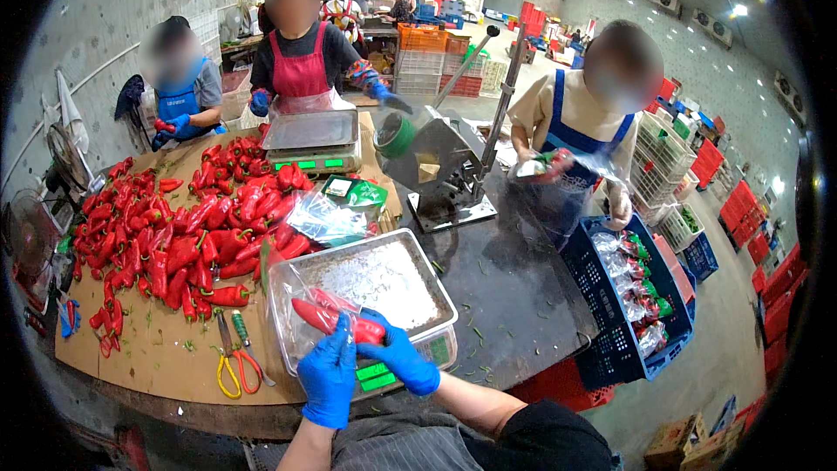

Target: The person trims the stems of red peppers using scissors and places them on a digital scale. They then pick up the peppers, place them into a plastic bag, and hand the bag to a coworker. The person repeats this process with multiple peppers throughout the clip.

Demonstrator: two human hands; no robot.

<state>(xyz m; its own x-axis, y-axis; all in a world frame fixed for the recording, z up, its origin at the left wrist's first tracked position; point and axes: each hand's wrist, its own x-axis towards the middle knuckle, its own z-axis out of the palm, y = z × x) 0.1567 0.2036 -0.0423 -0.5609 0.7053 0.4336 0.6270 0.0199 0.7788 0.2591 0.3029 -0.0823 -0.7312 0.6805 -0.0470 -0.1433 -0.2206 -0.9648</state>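
My left hand (327, 375), in a blue glove, grips a clear plastic bag (298, 281) near its edge. My right hand (403, 356), also blue-gloved, is closed around the lower end of a red pepper (318, 314) that lies inside or against the bag, with more red behind it. Both hands are over the front of a scale with a metal tray (416, 288). Left of them lie scissors (229, 373) with yellow and red handles and a green-handled tool (240, 327), beside a large pile of red peppers (183, 253) on cardboard.
A second scale (309, 131), green bags (353, 192) and a metal sealing machine (436, 174) are farther back. A blue crate (610, 323) of bagged peppers is at the right. Three co-workers (296, 70) stand round the table (514, 296), others farther back.
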